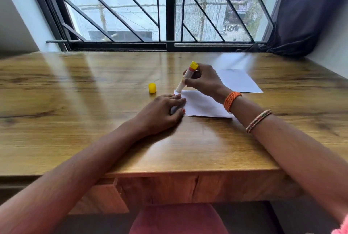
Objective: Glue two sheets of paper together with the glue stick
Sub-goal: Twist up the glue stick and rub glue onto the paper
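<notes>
A white sheet of paper (pixel 203 106) lies in the middle of the wooden table (pixel 94 86). My left hand (pixel 162 111) presses flat on its left edge with straight fingers. My right hand (pixel 204 80) grips a glue stick (pixel 186 78) with a yellow base, tilted, its tip touching the sheet's far left corner. A second white sheet (pixel 239 81) lies flat behind my right wrist, partly hidden by the hand. The yellow cap (pixel 152 88) stands on the table left of the glue tip.
A barred window (pixel 169 7) runs along the table's far edge, with a dark curtain (pixel 305 17) at the right. A red seat (pixel 178 218) shows below the table's front edge.
</notes>
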Demonstrator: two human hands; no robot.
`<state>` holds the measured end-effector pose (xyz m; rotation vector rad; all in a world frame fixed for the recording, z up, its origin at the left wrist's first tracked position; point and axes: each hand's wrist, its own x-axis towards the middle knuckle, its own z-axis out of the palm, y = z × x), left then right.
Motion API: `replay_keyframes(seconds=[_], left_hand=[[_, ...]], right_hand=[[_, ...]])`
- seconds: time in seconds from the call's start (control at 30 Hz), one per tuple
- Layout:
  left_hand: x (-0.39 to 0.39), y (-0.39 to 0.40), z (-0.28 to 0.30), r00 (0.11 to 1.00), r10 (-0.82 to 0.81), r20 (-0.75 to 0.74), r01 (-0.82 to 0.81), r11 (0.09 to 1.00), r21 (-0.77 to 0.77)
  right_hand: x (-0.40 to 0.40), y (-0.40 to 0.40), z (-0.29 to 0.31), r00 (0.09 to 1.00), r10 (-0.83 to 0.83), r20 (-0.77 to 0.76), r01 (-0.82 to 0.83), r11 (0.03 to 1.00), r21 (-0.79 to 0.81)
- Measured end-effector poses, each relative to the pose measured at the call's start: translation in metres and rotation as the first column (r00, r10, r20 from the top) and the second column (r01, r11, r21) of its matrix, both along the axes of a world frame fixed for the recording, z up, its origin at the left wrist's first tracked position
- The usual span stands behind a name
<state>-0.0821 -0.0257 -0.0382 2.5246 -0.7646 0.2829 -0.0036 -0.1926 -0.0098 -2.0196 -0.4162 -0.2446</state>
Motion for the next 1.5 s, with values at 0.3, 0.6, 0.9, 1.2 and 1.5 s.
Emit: replay_keyframes(seconds=[0.3, 0.6, 0.9, 1.2, 1.5], left_hand=[[-0.002, -0.001, 0.004, 1.0, -0.014, 0.024, 0.014, 1.0, 0.011], [-0.005, -0.002, 0.005, 1.0, 0.012, -0.018, -0.012, 1.0, -0.005], [-0.003, -0.003, 0.002, 0.998, 0.051, -0.022, -0.052, 0.999, -0.002], [-0.004, -0.004, 0.003, 0.998, 0.061, -0.031, -0.061, 0.998, -0.008], [-0.002, -0.005, 0.0, 0.997, 0.071, -0.016, -0.071, 0.997, -0.017]], right_hand=[[-0.003, 0.006, 0.003, 1.0, -0.007, 0.014, 0.007, 1.0, -0.008], [-0.005, -0.005, 0.002, 0.997, -0.073, 0.038, 0.075, 0.995, -0.064], [-0.012, -0.021, 0.005, 0.993, -0.101, 0.056, 0.106, 0.99, -0.098], [-0.014, -0.039, 0.004, 0.99, -0.14, 0.032, 0.142, 0.986, -0.085], [-0.021, -0.055, 0.003, 0.981, -0.188, 0.05, 0.192, 0.978, -0.084]])
